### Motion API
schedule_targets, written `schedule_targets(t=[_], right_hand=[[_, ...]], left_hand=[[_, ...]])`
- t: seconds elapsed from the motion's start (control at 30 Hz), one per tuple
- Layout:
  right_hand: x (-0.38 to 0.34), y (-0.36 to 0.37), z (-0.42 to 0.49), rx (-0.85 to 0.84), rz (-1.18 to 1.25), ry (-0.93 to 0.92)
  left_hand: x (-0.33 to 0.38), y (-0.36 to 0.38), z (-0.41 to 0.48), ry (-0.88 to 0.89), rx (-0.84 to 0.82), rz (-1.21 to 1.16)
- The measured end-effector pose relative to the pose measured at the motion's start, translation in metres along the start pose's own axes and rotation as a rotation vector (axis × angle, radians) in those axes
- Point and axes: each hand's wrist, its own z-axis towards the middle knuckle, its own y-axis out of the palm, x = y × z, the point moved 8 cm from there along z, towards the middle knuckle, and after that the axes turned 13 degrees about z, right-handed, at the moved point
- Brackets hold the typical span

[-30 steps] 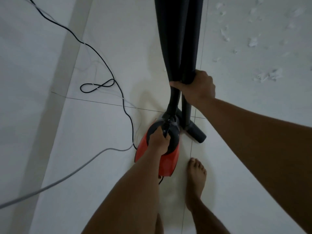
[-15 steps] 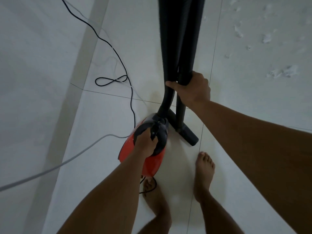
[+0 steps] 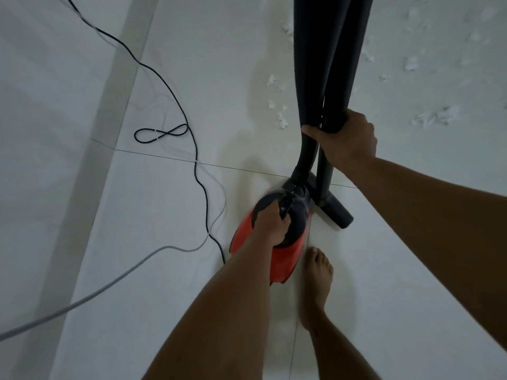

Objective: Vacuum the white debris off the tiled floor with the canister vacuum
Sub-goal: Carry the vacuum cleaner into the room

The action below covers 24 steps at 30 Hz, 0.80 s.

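Red canister vacuum (image 3: 285, 259) is down low, just beside a bare foot (image 3: 318, 275), a bit blurry. Left hand (image 3: 271, 226) is curled tight round its black top handle. Right hand (image 3: 345, 138) is clamped on 2 black tubes (image 3: 323, 64) together. White debris (image 3: 436, 117) is scattered over the tiled floor (image 3: 164, 215) further out, and a black cord (image 3: 197, 171) trails left.

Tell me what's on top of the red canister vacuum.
The left hand grips the black top handle of the red canister vacuum; a black hose enters its front. The handle part under the fingers is hidden.
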Motion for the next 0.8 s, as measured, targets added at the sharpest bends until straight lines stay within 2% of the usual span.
schedule_targets(t=[0.2, 0.53, 0.7, 0.8], right_hand=[[0.031, 0.0, 0.024, -0.027, 0.025, 0.003], [0.039, -0.008, 0.033, -0.022, 0.046, -0.001], [0.036, -0.014, 0.032, -0.022, 0.063, 0.009], [0.037, -0.023, 0.026, -0.015, 0.109, 0.014]], left_hand=[[0.01, 0.022, 0.019, -0.018, -0.017, -0.061], [0.004, 0.042, 0.029, -0.052, -0.123, -0.044], [0.005, 0.041, 0.032, -0.048, -0.188, 0.081], [0.002, 0.029, 0.032, 0.046, -0.134, 0.232]])
